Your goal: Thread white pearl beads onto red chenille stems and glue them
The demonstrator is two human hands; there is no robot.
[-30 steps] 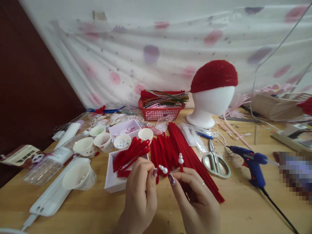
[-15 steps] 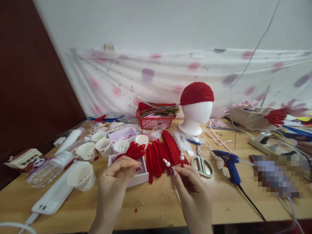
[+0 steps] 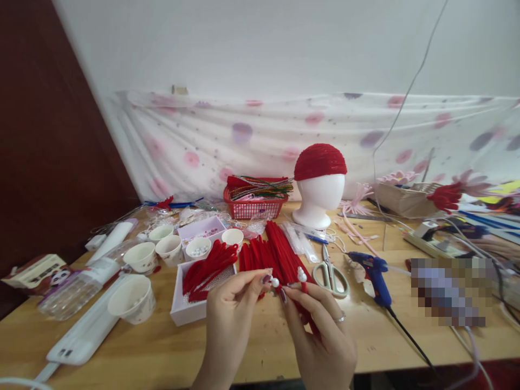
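My left hand (image 3: 233, 309) and my right hand (image 3: 320, 327) meet above the table's front edge. Between their fingertips is a red pipe cleaner piece with white pearl beads (image 3: 275, 282) on its tips; a second beaded tip (image 3: 301, 275) stands up by my right fingers. My left thumb and forefinger pinch at the left bead. Behind the hands lies a pile of red pipe cleaners (image 3: 280, 252). A white box (image 3: 182, 309) of bent red pieces sits just left of my left hand.
Paper cups (image 3: 132, 297) and a cup of pearls (image 3: 197, 248) stand on the left. Scissors (image 3: 331, 273) and a blue glue gun (image 3: 374, 271) lie right of the hands. A foam head with a red cap (image 3: 319, 184) and a red basket (image 3: 254, 203) stand behind.
My left hand went left toward the white box, then came back to the beaded tip held by my right hand. The view tilted up and pulled back.
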